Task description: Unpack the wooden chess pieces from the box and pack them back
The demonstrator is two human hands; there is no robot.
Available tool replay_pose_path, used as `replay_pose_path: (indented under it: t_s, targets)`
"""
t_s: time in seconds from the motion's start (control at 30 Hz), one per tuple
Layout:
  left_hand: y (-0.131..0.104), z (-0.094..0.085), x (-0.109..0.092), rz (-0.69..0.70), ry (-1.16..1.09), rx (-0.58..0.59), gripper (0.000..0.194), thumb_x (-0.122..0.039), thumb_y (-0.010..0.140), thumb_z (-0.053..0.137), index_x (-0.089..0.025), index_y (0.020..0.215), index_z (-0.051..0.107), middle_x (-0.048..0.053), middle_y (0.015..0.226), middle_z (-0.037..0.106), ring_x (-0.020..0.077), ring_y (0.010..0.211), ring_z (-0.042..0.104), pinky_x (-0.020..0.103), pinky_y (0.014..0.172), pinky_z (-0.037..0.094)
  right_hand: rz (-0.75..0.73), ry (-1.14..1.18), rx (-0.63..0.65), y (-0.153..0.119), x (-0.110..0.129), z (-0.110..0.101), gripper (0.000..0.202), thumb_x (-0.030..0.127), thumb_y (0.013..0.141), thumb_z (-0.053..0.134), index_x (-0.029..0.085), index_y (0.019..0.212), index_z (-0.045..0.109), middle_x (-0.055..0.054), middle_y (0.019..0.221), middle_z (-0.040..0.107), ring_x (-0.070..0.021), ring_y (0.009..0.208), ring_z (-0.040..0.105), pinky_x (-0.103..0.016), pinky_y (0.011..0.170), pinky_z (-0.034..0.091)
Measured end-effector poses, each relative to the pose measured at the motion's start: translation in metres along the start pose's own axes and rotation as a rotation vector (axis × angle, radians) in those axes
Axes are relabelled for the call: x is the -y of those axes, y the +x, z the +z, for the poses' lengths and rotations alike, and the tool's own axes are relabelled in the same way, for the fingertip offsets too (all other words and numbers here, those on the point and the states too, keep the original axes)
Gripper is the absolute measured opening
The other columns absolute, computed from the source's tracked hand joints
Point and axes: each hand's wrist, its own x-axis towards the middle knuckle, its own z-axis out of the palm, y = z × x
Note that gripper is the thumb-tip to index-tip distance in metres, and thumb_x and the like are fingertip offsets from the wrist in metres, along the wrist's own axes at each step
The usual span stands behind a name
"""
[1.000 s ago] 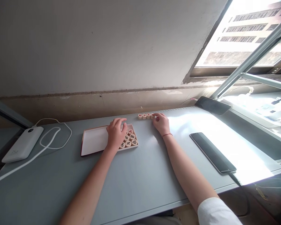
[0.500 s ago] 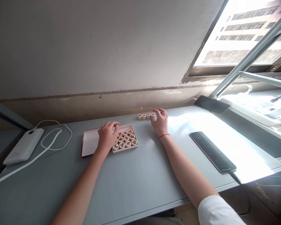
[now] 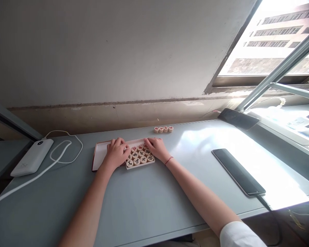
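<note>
A shallow white box [image 3: 141, 166] holds rows of round wooden Chinese chess pieces [image 3: 136, 161] with red or black characters. My left hand [image 3: 116, 153] is at the box's left side, fingers curled over its edge and hiding some pieces. At the far right corner, my right hand [image 3: 157, 149] reaches over the rim with bent fingers, touching the corner or a red piece there; its fingertips are partly hidden. Behind the box stands a short row of red-character chess pieces [image 3: 163, 129], side by side. The box lid [image 3: 100, 155] lies left, partly under my left hand.
A white power bank [image 3: 32, 157] with a looped white cable [image 3: 57, 158] lies at the left. On the right are a phone [image 3: 238, 172] with a black cable and another dark phone [image 3: 238, 118] near the metal frame. A wall borders the grey table [image 3: 144, 206].
My right hand has left the row of chess pieces and come back left and nearer, to the box's far right corner. My left hand has lowered at the box's left edge.
</note>
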Motion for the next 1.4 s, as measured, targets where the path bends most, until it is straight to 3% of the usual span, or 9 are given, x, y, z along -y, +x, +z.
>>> replay_pose_path:
  t_s: [0.3,0.47,0.67,0.77,0.87,1.07,1.17,1.27,1.4]
  targets:
    - [0.001,-0.020,0.008,0.082,-0.191,0.057,0.015,-0.037,0.080,0.051,-0.026,0.083,0.060,0.001,0.093,0.067,0.0226,0.100,0.053,0.042,0.098,0.033,-0.006,0.021,-0.107,-0.007,0.003,-0.002,0.039,0.037,0.095,0.034,0.021,0.068,0.058,-0.001,0.065,0.058,-0.0161,0.065,0.053,-0.028,0.071,0.037]
    - [0.001,-0.018,-0.013,0.035,-0.444,-0.120,0.019,-0.040,0.083,0.051,-0.025,0.088,0.062,-0.001,0.090,0.067,0.0175,0.086,0.057,0.030,0.085,0.043,-0.335,0.042,-0.262,-0.013,0.015,-0.005,0.025,0.030,0.085,0.054,0.022,0.108,0.059,-0.008,0.107,0.065,-0.0212,0.097,0.058,-0.034,0.085,0.043]
    - [-0.001,-0.010,-0.036,-0.078,-0.748,-0.064,0.028,-0.047,0.084,0.052,-0.023,0.095,0.062,0.002,0.095,0.068,0.0163,0.085,0.061,0.027,0.079,0.046,-0.427,0.041,-0.248,-0.015,0.022,-0.003,0.021,0.024,0.087,0.051,0.024,0.108,0.058,-0.006,0.107,0.068,-0.0200,0.098,0.060,-0.035,0.086,0.045]
    - [0.000,-0.004,-0.035,-0.109,-0.818,-0.138,0.029,-0.047,0.082,0.056,-0.021,0.095,0.063,0.005,0.105,0.067,0.0178,0.089,0.062,0.029,0.080,0.048,-0.453,0.026,-0.258,-0.013,0.020,-0.008,0.020,0.022,0.087,0.051,0.023,0.106,0.058,-0.006,0.105,0.068,-0.0202,0.097,0.059,-0.035,0.084,0.045]
    - [0.002,0.002,-0.028,-0.186,-0.927,-0.278,0.029,-0.044,0.080,0.060,-0.020,0.095,0.062,0.006,0.104,0.067,0.0183,0.090,0.063,0.031,0.082,0.049,-0.376,-0.049,-0.282,-0.009,0.010,-0.015,0.019,0.024,0.086,0.052,0.022,0.104,0.058,-0.007,0.103,0.067,-0.0222,0.096,0.057,-0.036,0.084,0.044]
    - [0.009,0.011,-0.013,-0.268,-1.035,-0.386,0.032,-0.036,0.079,0.063,-0.020,0.106,0.061,0.007,0.106,0.065,0.0170,0.094,0.063,0.032,0.087,0.051,0.057,-0.234,-0.215,-0.003,-0.028,-0.020,0.013,0.018,0.080,0.052,0.021,0.088,0.062,-0.008,0.092,0.066,-0.0267,0.092,0.054,-0.039,0.077,0.042]
    - [0.008,0.013,-0.014,-0.183,-0.973,-0.387,0.032,-0.029,0.081,0.060,-0.019,0.111,0.060,0.008,0.111,0.062,0.0164,0.095,0.063,0.031,0.085,0.053,0.112,-0.202,-0.225,-0.002,-0.028,-0.021,0.008,0.022,0.081,0.055,0.021,0.082,0.063,-0.009,0.094,0.066,-0.0280,0.096,0.054,-0.041,0.079,0.042]
    - [0.004,0.011,-0.020,0.029,-0.716,-0.386,0.028,-0.026,0.085,0.055,-0.022,0.112,0.061,0.006,0.108,0.061,0.0151,0.088,0.063,0.031,0.082,0.054,-0.053,0.004,-0.269,-0.005,-0.004,-0.021,0.014,0.031,0.084,0.055,0.021,0.093,0.061,-0.008,0.099,0.066,-0.0238,0.097,0.056,-0.038,0.084,0.044]
    - [-0.003,0.010,-0.031,0.253,-0.443,-0.369,0.026,-0.022,0.087,0.054,-0.026,0.113,0.059,0.003,0.103,0.061,0.0158,0.089,0.062,0.030,0.082,0.053,-0.152,0.252,-0.158,-0.015,0.032,-0.016,0.022,0.037,0.083,0.058,0.022,0.099,0.058,-0.004,0.093,0.068,-0.0176,0.084,0.061,-0.030,0.075,0.048]
